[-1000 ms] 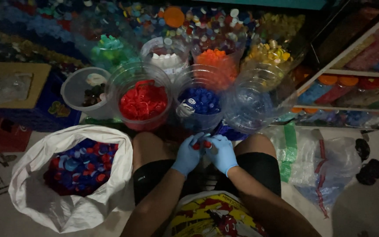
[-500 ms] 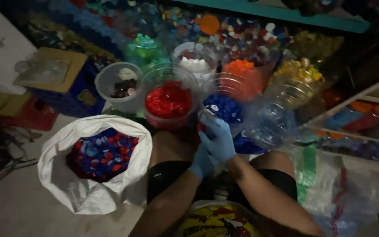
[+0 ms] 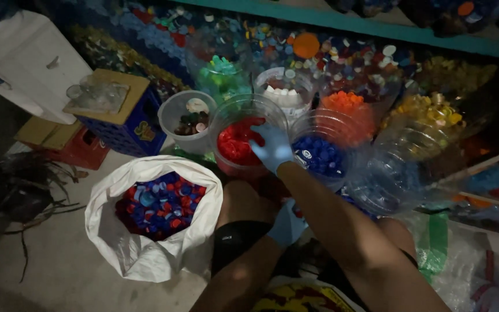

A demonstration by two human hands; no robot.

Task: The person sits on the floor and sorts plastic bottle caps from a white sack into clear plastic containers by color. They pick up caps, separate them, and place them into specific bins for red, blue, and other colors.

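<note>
Currently I log right hand [image 3: 272, 147] over the red-cap tub [image 3: 239, 118], grip unclear; left hand [image 3: 287, 225] at 6 o'clock (gloved), grip hidden.

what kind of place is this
Most likely an informal sorting spot for plastic bottle caps, on the floor of a cluttered room. A white sack holds mixed caps, clear tubs hold single colours such as the red caps, and the gloved right hand reaches over them.

Clear round tub [image 3: 226, 124] upright on the floor, part-filled with red bottle caps [image 3: 235, 144]
</note>
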